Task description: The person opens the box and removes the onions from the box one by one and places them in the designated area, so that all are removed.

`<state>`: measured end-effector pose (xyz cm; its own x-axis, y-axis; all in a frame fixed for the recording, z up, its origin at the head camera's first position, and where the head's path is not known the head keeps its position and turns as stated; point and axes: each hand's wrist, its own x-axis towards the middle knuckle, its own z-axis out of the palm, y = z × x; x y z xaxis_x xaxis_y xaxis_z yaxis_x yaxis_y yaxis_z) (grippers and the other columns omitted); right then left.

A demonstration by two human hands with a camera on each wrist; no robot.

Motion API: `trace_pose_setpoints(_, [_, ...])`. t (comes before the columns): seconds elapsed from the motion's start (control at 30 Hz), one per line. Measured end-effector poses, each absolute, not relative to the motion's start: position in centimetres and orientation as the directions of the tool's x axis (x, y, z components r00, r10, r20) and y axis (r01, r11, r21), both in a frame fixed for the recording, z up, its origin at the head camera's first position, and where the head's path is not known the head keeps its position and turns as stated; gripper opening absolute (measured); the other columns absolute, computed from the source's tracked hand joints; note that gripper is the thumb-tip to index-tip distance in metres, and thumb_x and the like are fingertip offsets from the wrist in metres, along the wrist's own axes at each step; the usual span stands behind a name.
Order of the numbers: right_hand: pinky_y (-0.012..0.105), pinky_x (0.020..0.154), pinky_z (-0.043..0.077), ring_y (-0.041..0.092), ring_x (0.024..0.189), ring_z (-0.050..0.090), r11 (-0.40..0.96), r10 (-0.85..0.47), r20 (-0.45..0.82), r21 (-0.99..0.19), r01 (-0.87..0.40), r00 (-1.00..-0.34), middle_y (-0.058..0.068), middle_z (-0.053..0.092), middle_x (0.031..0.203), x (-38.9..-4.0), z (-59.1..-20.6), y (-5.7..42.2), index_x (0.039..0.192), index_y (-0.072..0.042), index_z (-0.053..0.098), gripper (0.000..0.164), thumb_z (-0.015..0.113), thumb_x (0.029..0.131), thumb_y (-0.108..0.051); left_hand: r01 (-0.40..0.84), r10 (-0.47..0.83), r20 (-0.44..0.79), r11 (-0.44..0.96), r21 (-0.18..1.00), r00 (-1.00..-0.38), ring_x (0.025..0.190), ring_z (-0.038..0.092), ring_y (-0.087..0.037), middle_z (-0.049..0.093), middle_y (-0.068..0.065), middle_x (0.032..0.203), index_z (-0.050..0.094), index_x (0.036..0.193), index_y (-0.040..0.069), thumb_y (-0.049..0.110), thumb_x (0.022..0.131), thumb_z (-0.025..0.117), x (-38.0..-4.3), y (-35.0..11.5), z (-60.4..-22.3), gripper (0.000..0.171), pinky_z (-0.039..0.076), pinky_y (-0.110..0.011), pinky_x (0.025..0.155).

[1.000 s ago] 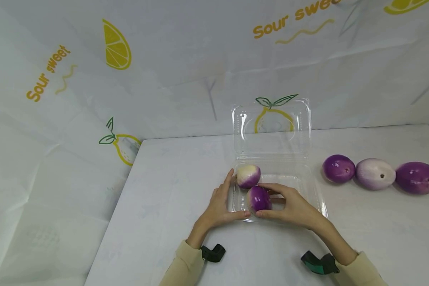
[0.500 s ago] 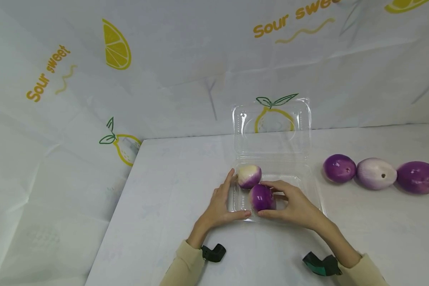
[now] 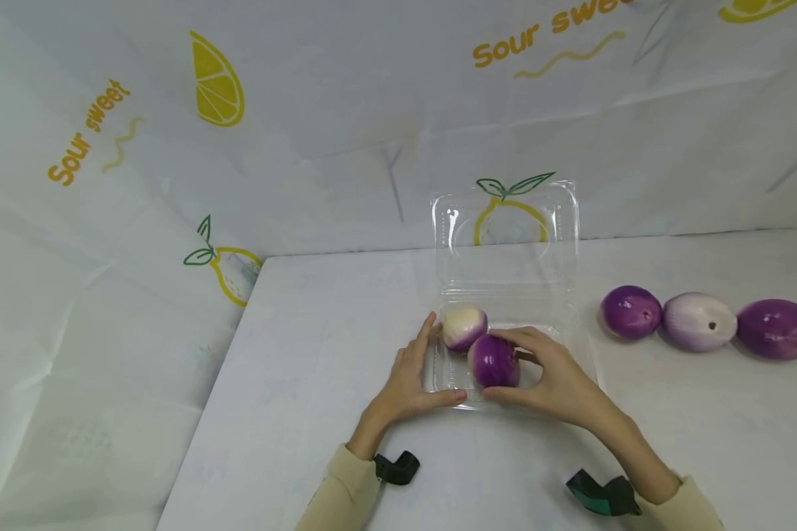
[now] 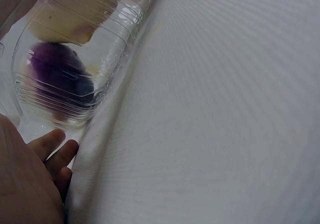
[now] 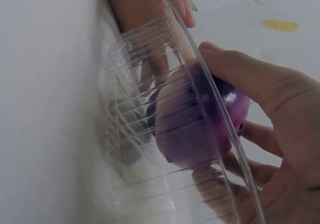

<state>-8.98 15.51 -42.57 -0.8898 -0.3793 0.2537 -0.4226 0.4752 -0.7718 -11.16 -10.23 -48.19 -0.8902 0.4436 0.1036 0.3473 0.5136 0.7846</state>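
My right hand (image 3: pixel 554 383) holds a round, glossy purple-and-white vegetable, turnip-like (image 3: pixel 494 361), between thumb and fingers. It is over the front left part of a clear plastic clamshell box (image 3: pixel 452 400). Through the box wall, the right wrist view shows this purple vegetable (image 5: pixel 187 119) and my right thumb (image 5: pixel 240 71) on it. A second, whiter one (image 3: pixel 463 329) sits in the box's back left corner, touching or nearly touching the first. Around the box's front left corner my left hand (image 3: pixel 408 383) lies spread, fingers along the left side, thumb along the front edge.
Three similar vegetables stand in a row to the right of the box: a purple one (image 3: pixel 631 313), a pale one (image 3: pixel 699 322) and a larger purple one (image 3: pixel 778 330). The clear lid (image 3: pixel 505 258) stands raised at the back, near the lemon-printed cloth (image 3: pixel 345 147).
My right hand has shifted the held vegetable slightly right and back inside the box, its purple side now more toward the camera. The left hand has stayed in place.
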Motion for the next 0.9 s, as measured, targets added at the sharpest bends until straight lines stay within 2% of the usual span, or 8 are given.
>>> trace_pose_setpoints(0.1, [0.041, 0.091, 0.060, 0.028, 0.115, 0.065, 0.486, -0.363, 0.278, -0.757, -0.435, -0.889, 0.012, 0.068, 0.126, -8.9, -42.5, 15.6, 0.134, -0.008, 0.064, 0.075, 0.096, 0.069, -0.027, 0.350, 0.441, 0.109, 0.512, 0.785, -0.891, 0.150, 0.038, -0.035, 0.040, -0.012, 0.164, 0.002, 0.166, 0.021, 0.042, 0.073, 0.082, -11.1, -10.2, -48.1, 0.125, 0.027, -0.063, 0.119])
trace_pose_setpoints(0.2, [0.037, 0.092, 0.059, 0.016, 0.115, 0.064, 0.493, -0.342, 0.304, -0.748, -0.446, -0.889, 0.010, 0.068, 0.125, -8.8, -42.4, 15.7, 0.134, -0.007, 0.064, 0.077, 0.097, 0.067, -0.025, 0.357, 0.439, 0.120, 0.509, 0.783, -0.890, 0.149, 0.039, -0.037, 0.041, -0.014, 0.163, 0.004, 0.166, 0.019, 0.041, 0.072, 0.082, -11.1, -10.2, -48.0, 0.124, 0.027, -0.065, 0.119])
trace_pose_setpoints(0.3, [0.029, 0.093, 0.058, 0.001, 0.115, 0.059, 0.500, -0.318, 0.325, -0.741, -0.448, -0.891, 0.008, 0.068, 0.124, -8.6, -42.4, 15.8, 0.135, -0.008, 0.065, 0.077, 0.097, 0.067, -0.024, 0.360, 0.437, 0.126, 0.509, 0.782, -0.890, 0.148, 0.040, -0.038, 0.042, -0.015, 0.162, 0.005, 0.166, 0.018, 0.042, 0.072, 0.082, -11.0, -10.2, -47.9, 0.124, 0.028, -0.065, 0.118])
trace_pose_setpoints(0.4, [0.017, 0.095, 0.055, -0.007, 0.116, 0.055, 0.513, -0.292, 0.342, -0.733, -0.448, -0.893, 0.008, 0.067, 0.124, -8.4, -42.4, 15.9, 0.135, -0.009, 0.065, 0.077, 0.097, 0.066, -0.023, 0.360, 0.436, 0.126, 0.510, 0.782, -0.891, 0.148, 0.041, -0.037, 0.041, -0.014, 0.162, 0.005, 0.166, 0.019, 0.041, 0.072, 0.082, -11.0, -10.2, -47.9, 0.123, 0.028, -0.064, 0.119])
trace_pose_setpoints(0.57, [0.002, 0.096, 0.044, -0.013, 0.117, 0.050, 0.539, -0.247, 0.362, -0.719, -0.437, -0.899, 0.008, 0.066, 0.124, -8.2, -42.2, 16.4, 0.134, -0.007, 0.065, 0.077, 0.097, 0.065, -0.017, 0.357, 0.432, 0.123, 0.515, 0.779, -0.893, 0.149, 0.040, -0.036, 0.040, -0.014, 0.164, 0.006, 0.166, 0.020, 0.041, 0.072, 0.082, -11.0, -10.1, -48.0, 0.124, 0.028, -0.063, 0.119])
trace_pose_setpoints(0.9, [-0.002, 0.094, 0.040, -0.017, 0.117, 0.046, 0.552, -0.147, 0.399, -0.726, -0.410, -0.905, 0.009, 0.066, 0.125, -7.7, -41.9, 17.4, 0.135, -0.007, 0.063, 0.080, 0.097, 0.063, -0.010, 0.358, 0.431, 0.129, 0.505, 0.785, -0.893, 0.147, 0.042, -0.036, 0.041, -0.014, 0.162, 0.006, 0.166, 0.018, 0.039, 0.071, 0.083, -10.9, -10.2, -47.9, 0.124, 0.029, -0.062, 0.118])
